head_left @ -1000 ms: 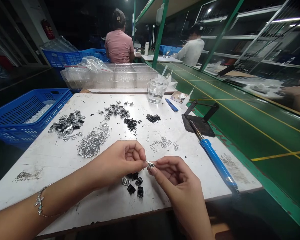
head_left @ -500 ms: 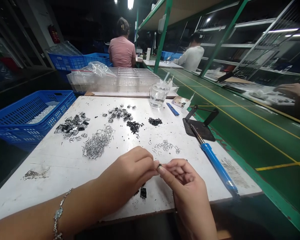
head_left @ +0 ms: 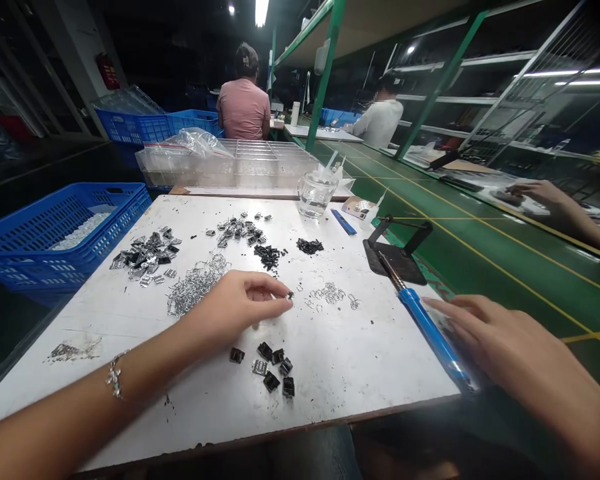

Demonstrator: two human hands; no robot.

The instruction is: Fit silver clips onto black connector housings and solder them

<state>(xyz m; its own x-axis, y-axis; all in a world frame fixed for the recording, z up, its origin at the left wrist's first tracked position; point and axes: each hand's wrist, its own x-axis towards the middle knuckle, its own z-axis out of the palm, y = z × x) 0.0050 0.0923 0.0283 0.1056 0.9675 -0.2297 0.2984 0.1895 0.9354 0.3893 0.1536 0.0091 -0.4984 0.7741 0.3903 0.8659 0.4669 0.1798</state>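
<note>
My left hand (head_left: 240,303) hovers over the middle of the white table (head_left: 330,360), thumb and forefinger pinched on a tiny metal part (head_left: 291,295). Just in front of it lie several small black clasps (head_left: 273,368). My right hand (head_left: 510,350) is off the table's right edge with its fingers stretched out and apart, reaching over the blue handle of a soldering iron (head_left: 427,327). It holds nothing.
Piles of metal parts (head_left: 145,253), wire hooks (head_left: 195,283) and small black pieces (head_left: 267,253) are spread over the table. A blue crate (head_left: 55,233) stands left, a glass cup (head_left: 315,190) and clear trays (head_left: 250,157) behind. A green conveyor (head_left: 480,253) runs right; other people work beyond.
My hands have parted. The right hand let go of the small part and swung right to the soldering iron's handle. The left hand kept the part and moved slightly forward.
</note>
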